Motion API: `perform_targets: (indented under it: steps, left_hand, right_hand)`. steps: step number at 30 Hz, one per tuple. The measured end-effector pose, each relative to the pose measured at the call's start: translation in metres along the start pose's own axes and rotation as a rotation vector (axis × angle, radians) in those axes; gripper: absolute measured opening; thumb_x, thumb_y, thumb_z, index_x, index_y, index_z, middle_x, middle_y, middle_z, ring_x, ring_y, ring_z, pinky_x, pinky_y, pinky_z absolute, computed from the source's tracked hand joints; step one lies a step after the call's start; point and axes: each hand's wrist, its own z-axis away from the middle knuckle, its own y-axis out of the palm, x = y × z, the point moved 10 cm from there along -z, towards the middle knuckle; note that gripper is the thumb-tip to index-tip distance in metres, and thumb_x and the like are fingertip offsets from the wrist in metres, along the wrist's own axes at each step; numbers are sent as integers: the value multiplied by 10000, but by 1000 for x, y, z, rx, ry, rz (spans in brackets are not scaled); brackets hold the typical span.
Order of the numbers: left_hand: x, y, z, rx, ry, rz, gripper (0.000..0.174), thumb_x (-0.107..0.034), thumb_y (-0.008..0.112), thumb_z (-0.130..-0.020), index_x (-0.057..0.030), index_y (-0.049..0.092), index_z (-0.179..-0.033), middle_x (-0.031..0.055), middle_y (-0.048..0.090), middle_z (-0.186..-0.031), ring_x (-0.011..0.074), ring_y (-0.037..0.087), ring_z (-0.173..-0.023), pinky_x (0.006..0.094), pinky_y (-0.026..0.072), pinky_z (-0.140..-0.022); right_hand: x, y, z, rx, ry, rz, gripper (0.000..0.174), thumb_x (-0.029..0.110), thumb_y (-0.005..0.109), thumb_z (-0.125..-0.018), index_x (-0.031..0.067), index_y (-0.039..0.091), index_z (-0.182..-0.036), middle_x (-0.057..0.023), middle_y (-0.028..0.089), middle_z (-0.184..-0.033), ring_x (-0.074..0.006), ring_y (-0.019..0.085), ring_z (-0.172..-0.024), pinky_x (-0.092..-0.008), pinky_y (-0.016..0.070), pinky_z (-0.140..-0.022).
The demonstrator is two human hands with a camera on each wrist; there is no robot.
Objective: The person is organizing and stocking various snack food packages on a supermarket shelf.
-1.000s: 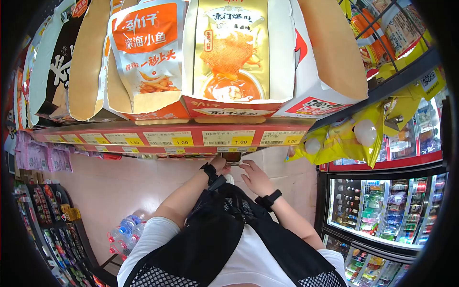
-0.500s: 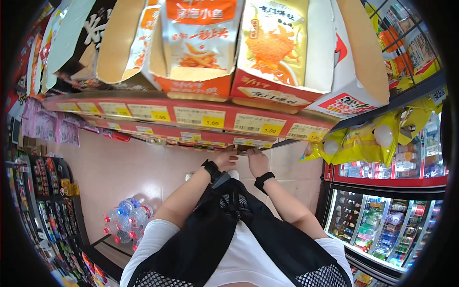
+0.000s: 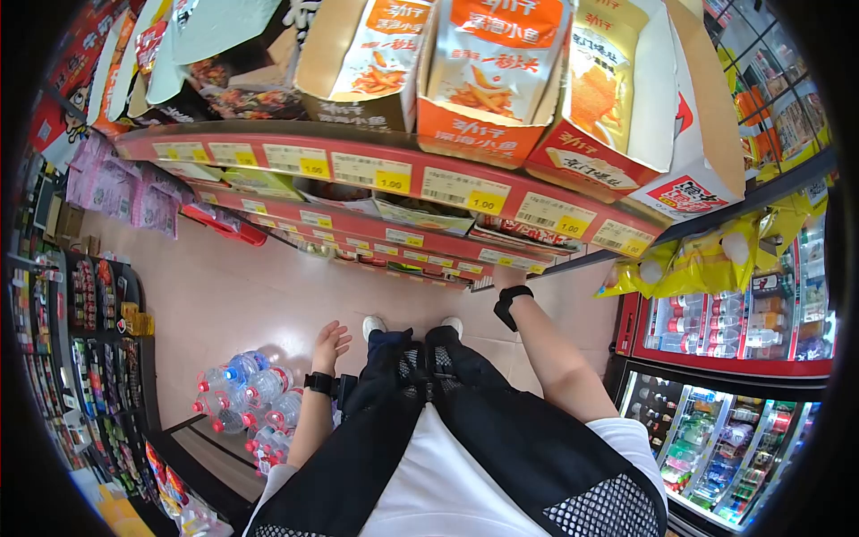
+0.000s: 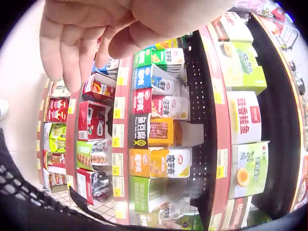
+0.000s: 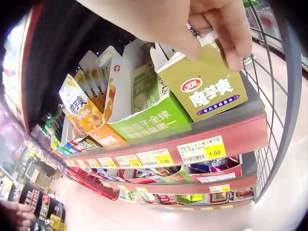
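Observation:
In the right wrist view my right hand [image 5: 192, 24] grips the top front edge of an olive-gold snack box [image 5: 204, 84], thumb on the near side and fingers over the front. That box stands at the shelf's end beside a green box [image 5: 156, 118]. In the head view my right hand [image 3: 508, 277] is partly hidden under the upper shelf edge. My left hand [image 3: 331, 345] hangs in the air over the floor, fingers spread and holding nothing. The left wrist view shows the left hand [image 4: 110, 29] in front of shelves of snack boxes, touching none.
Opened snack boxes [image 3: 488, 80] fill the upper shelf. Yellow bags [image 3: 689, 259] hang at its right end, by a wire side rack [image 5: 269, 72]. Bottled drinks [image 3: 250, 394] stand on the floor at left; a drinks fridge [image 3: 716, 430] is at right.
My left hand has moved away from the lower shelf, down and left, with its fingers spread. My right hand has shifted right along the shelf. The head view has swung left, showing more lower shelves.

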Motion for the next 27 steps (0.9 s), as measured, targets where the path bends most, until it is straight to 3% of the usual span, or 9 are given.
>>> perform_targets:
  steps: [3, 7, 9, 11, 14, 18, 21, 24, 27]
  left_hand:
    - [2, -20, 4, -76, 17, 72, 401, -160, 453, -971, -56, 454, -1358, 97, 620, -1191, 177, 643, -976, 292, 503, -787]
    - [-19, -25, 7, -93, 97, 48, 372, -157, 441, -982, -51, 475, -1337, 92, 620, -1192, 164, 638, -969, 281, 497, -788]
    - [-30, -29, 6, -93, 129, 32, 369, -168, 459, -980, -49, 483, -1329, 89, 624, -1188, 159, 638, -969, 275, 496, -788]
    - [-35, -33, 0, -86, 151, 34, 376, -183, 495, -969, -47, 491, -1319, 86, 633, -1174, 158, 640, -971, 270, 498, -784]
    - [-44, -36, -3, -83, 163, 22, 372, -138, 439, -970, -47, 480, -1329, 91, 619, -1196, 158, 632, -973, 277, 489, -798]
    - [-51, -40, -9, -55, 157, 8, 399, -93, 417, -939, -50, 474, -1331, 90, 612, -1203, 161, 629, -973, 289, 484, -804]
    - [-55, -46, -16, -26, 182, -11, 374, -188, 435, -989, -45, 472, -1333, 90, 611, -1200, 173, 620, -1010, 298, 480, -841]
    - [-63, -54, -20, -33, 191, -17, 374, -181, 425, -988, -45, 470, -1333, 90, 609, -1199, 177, 617, -1012, 304, 476, -849]
    - [-70, -62, -25, -34, 182, -18, 378, -148, 415, -971, -47, 470, -1332, 90, 613, -1195, 177, 618, -1004, 309, 474, -852]
  right_hand:
    - [14, -17, 3, -52, 33, -44, 404, 230, 427, -951, 51, 519, -1301, -210, 471, -1395, -382, 405, -1309, -473, 298, -1089]
    - [-12, 2, 0, -34, 54, 183, 379, 261, 450, -947, 58, 569, -1244, -208, 566, -1279, -381, 519, -1198, -479, 414, -997]
    - [-12, 6, 4, -4, 13, 251, 333, 269, 519, -914, 60, 607, -1159, -187, 632, -1160, -360, 598, -1071, -497, 492, -883]
    - [-14, 11, 14, 101, 84, 258, 351, 234, 583, -871, 48, 585, -1169, -187, 623, -1143, -358, 596, -1054, -485, 516, -847]
    - [-4, 8, 27, -39, -38, 350, 457, 177, 643, -815, 37, 517, -1231, -183, 584, -1180, -374, 582, -1053, -474, 536, -820]
    - [10, -1, 45, 26, 91, 372, 549, 138, 663, -785, 69, 450, -1287, -137, 475, -1324, -381, 489, -1174, -481, 515, -866]
    - [13, 2, 58, -36, 121, 331, 756, 153, 689, -764, 57, 334, -1424, -172, 326, -1478, -387, 402, -1294, -461, 462, -973]
    - [29, 2, 81, -85, 106, 370, 857, 171, 702, -756, 58, 253, -1477, -190, 220, -1542, -394, 321, -1362, -452, 386, -1056]
    - [29, 38, 109, 111, 129, 393, 881, 198, 718, -749, 53, 245, -1477, -206, 177, -1557, -395, 294, -1379, -466, 343, -1084]
